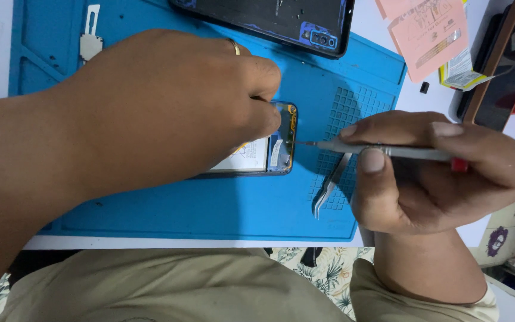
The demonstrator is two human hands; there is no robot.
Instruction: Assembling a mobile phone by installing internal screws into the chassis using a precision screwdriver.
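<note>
We pin the phone mid-mat with our left hand, fingers clenched on it; our right hand grips the screwdriver, tip square on the phone's right edge.

Opened phone: largely covered by the left hand. Second phone back: cut off at the top edge. Tweezers: partly hidden under the right hand.

Opened phone on mat, tweezers right.
</note>
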